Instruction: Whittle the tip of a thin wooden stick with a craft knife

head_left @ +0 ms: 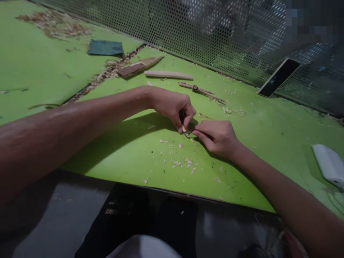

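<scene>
My left hand (176, 107) is bent down at the wrist, thumb and fingertips pinched on a small pale wood piece (184, 130) just above the green tabletop (120, 150). Close beside it, my right hand (217, 138) rests on the table with thumb and forefinger pressed together. Something thin seems to stick out from that pinch toward the wood piece, too small to name. Pale wood shavings (188, 163) lie scattered below both hands. Beyond them are a pair of wooden compasses (196, 88) and a smooth pale wooden stick (168, 75).
A rough pointed piece of wood (141, 67) and a dark green sheet (105, 47) lie farther back. Shavings are heaped (56, 25) at the far left. A phone (279, 77) leans against the perforated metal screen (172, 28). At right sits a white device (328, 164) with a cable.
</scene>
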Tool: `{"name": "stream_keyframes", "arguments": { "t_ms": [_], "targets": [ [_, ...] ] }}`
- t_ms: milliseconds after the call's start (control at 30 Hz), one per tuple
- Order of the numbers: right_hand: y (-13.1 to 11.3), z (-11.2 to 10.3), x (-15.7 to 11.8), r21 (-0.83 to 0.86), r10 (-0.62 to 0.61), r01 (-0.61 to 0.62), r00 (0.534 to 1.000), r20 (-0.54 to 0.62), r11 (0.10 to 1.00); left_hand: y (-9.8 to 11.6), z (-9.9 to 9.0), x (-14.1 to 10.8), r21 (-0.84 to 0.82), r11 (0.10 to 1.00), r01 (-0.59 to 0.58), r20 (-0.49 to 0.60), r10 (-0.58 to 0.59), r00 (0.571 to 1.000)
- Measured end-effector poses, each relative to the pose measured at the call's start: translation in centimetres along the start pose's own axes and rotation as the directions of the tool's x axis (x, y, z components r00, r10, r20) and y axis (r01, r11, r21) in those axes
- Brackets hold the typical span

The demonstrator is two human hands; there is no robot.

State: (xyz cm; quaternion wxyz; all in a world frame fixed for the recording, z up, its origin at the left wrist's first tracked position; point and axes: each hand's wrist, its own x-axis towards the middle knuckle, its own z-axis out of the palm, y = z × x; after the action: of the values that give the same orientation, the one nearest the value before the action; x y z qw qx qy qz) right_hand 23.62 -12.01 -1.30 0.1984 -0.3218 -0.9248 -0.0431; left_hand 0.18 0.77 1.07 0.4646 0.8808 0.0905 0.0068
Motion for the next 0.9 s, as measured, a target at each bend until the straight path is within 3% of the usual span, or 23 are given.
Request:
{"name": "stream_keyframes", "arguments": {
  "t_ms": [200, 300, 467, 733, 900],
  "targets": [
    [-0.2, 0.0, 0.1, -0.059, -0.003, 0.005, 1.0, 0.027, 0.998, 0.2, 0.0, 0.0, 0.013, 1.0, -0.017, 0.0, 0.017, 1.0],
    [-0.5, -0.1, 0.3, -0.14, 0.011, -0.001, 0.998, 0.068, 0.99, 0.2, 0.0, -0.1, 0.02, 1.0, -0.014, -0.005, 0.014, 1.0],
    [-1.2, -0.3, 0.8, -0.288, 0.005, 0.006, 0.999, 0.039, 0.958, 0.1, 0.0, -0.1, -0.03, 0.999, -0.038, 0.025, 0.039, 0.999],
    [-0.8, 0.4, 0.2, -0.132, 0.007, 0.003, 0.997, 0.078, 0.991, 0.1, 0.1, -0.4, -0.01, 1.0, 0.017, 0.005, -0.017, 1.0],
    [-1.0, 0.1, 0.2, -0.16, 0.044, -0.026, 0.993, 0.106, 0.987, 0.1, 0.1, -0.6, 0.035, 0.999, 0.021, -0.012, -0.02, 1.0]
  ]
}}
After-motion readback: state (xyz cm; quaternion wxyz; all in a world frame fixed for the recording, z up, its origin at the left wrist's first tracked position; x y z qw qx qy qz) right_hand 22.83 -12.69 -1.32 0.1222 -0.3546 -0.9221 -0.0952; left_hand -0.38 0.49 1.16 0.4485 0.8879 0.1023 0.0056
